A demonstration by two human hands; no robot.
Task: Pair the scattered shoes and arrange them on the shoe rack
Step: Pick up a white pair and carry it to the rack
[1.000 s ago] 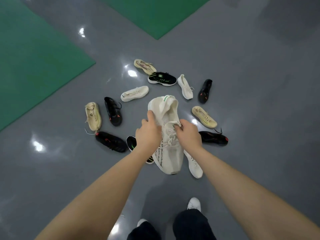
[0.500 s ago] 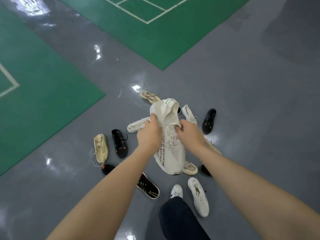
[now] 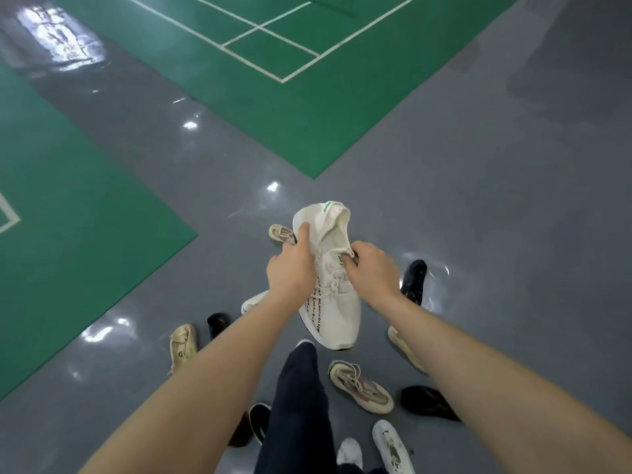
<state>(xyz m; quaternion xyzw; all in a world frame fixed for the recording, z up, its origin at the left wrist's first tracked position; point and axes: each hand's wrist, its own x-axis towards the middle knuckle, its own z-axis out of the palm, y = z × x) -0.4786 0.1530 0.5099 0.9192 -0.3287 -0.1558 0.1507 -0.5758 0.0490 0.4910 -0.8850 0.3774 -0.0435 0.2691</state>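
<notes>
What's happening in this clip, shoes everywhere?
A person holds up a cream knit sneaker with both hands: the left hand grips its collar, the right hand pinches near the laces. Other shoes, like a beige sneaker and a black shoe, lie scattered on the grey floor. No rack is visible.

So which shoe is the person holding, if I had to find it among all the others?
Start at the grey floor below the green court mats, where shoes lie scattered. Above them, the left hand and right hand hold up the cream knit sneaker. It alone is off the floor, with a green heel tab and dark lettering along its side.
</notes>
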